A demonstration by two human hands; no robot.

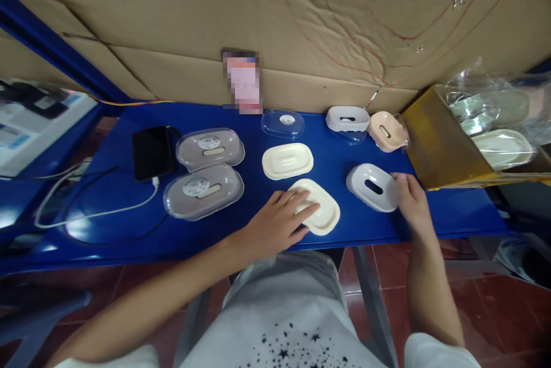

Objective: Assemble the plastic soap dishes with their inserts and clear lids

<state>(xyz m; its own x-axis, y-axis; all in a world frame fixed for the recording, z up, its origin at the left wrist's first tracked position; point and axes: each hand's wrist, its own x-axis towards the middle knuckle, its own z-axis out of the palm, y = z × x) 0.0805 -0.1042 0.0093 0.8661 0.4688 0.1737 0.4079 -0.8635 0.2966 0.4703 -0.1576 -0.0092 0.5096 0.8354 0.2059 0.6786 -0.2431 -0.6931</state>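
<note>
My left hand point(282, 220) lies over a cream oval dish point(328, 216) near the table's front edge. Its fingers are spread across the dish's middle, and the thumb is at the near side. My right hand point(411, 198) grips the right end of a grey oval soap box point(365, 184) with a dark slot in its top. Some of those fingertips are hidden behind the box. Just beyond my left hand is a second cream oval dish point(287, 160) with a raised bar in its centre.
Two grey boxes under clear covers point(210, 148) stand left on the blue table point(253, 201). A clear lid point(282, 124), a pale box point(348, 118) and a peach box point(387, 130) line the back. Rightward is a carton point(434, 144) of wrapped pieces; leftward, a cabled black device point(151, 152).
</note>
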